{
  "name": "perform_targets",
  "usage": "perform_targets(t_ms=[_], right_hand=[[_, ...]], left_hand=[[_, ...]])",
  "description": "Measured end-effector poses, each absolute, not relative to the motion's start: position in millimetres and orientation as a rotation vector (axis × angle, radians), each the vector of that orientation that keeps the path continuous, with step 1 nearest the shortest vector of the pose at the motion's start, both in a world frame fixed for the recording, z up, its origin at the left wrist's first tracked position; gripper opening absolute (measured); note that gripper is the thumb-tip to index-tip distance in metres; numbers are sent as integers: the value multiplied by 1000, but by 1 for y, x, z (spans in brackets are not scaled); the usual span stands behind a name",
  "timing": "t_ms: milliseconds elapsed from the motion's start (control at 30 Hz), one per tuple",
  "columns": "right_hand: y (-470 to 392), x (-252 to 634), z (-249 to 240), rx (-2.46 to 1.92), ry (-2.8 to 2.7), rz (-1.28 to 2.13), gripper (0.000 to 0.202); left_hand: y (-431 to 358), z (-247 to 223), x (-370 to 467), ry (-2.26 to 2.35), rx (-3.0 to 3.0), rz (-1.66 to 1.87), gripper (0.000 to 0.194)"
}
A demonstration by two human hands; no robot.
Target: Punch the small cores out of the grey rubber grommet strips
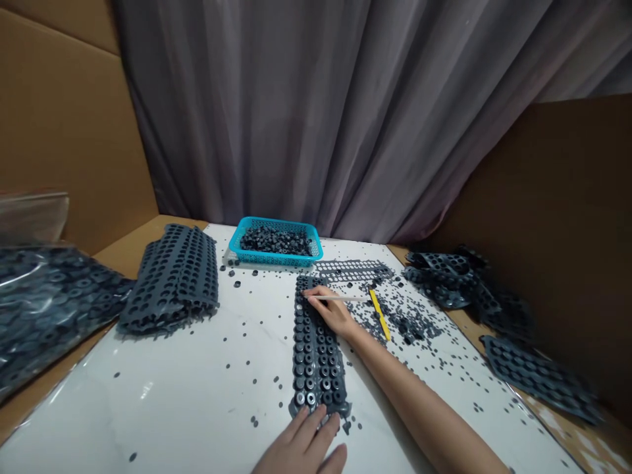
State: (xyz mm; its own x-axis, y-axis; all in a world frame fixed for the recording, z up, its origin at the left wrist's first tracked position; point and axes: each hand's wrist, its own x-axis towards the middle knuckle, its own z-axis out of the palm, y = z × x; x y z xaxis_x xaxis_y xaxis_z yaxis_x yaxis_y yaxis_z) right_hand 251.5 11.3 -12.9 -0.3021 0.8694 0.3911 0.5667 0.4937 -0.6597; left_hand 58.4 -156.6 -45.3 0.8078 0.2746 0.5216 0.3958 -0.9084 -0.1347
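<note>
A dark grey rubber sheet (316, 355) with rows of round, ring-like parts moulded in it lies lengthwise in front of me. My left hand (309, 444) rests at its near end, fingers stretched out over the edge. Toward the far end, my right hand (332, 309) is closed around a thin pale stick (353, 299). One end of the stick meets the sheet's left row near the fingertips; the other points right. Whether its tip is inside a hole is too small to tell. A yellow-handled cutter-like tool (379, 315) lies right of my right hand.
A blue basket (236, 245) of small dark parts stands at the back. Stacked perforated sheets (172, 280) and a clear bag of rings (54, 309) are on the left. Small discs (419, 322) litter the white table (197, 401). More sheets (538, 375) lie right, beside cardboard walls.
</note>
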Motion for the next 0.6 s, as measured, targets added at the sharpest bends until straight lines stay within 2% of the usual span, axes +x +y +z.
perform_targets(t_ms=[267, 600], right_hand=[[5, 250, -11, -1169, -2037, 516, 21], [27, 258, -5, -1174, -2210, 338, 21]], left_hand=[[-157, -30, 52, -488, -2807, -662, 24], [-157, -42, 55, -484, -2715, -748, 21]])
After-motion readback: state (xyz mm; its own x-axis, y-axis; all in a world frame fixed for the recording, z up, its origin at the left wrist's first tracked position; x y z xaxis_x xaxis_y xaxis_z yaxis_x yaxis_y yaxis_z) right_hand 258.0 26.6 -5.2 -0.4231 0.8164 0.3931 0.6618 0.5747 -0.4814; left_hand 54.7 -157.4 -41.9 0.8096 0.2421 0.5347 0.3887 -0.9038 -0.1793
